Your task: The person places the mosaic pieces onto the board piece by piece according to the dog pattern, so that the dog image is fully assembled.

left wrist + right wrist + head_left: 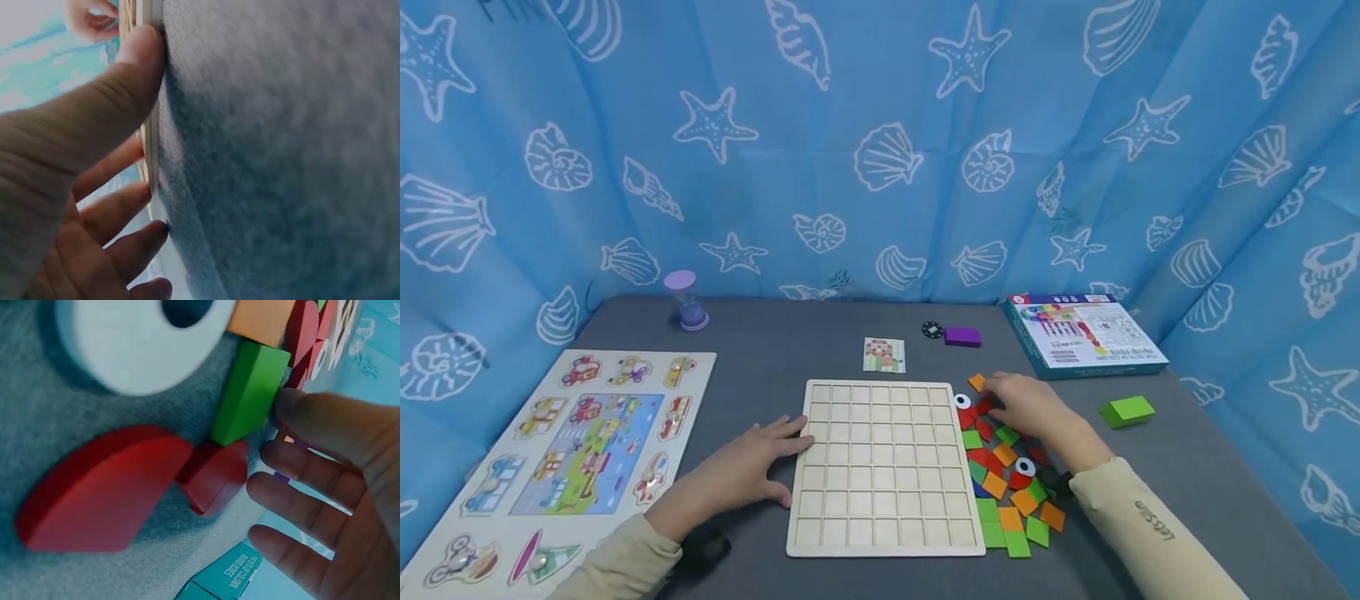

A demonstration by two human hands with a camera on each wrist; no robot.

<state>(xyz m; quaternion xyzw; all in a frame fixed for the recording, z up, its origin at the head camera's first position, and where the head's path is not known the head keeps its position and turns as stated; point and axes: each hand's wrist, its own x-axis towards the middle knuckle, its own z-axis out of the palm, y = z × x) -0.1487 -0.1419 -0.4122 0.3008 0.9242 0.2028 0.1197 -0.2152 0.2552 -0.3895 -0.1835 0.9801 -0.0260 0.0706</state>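
A pale wooden grid board [883,467] lies flat on the table, its squares bare. At its left edge is my left hand [752,467], fingers spread; the left wrist view shows the thumb [139,53] and fingertips touching the board's side. Along the board's right side lies a loose pile of red, green and orange flat pieces, with a green square [1017,544] at its near end. My right hand [1026,404] reaches over the pile's far end, by red pieces [983,407]. Its fingers [300,500] look loosely extended, and I see nothing held; the index finger is partly hidden.
Behind the board lie a picture card [884,355], a black round chip [932,330] and a purple block [962,336]. A box [1086,333] and a green block [1127,411] are at right. A puzzle board [655,392] and sand timer [688,302] stand left.
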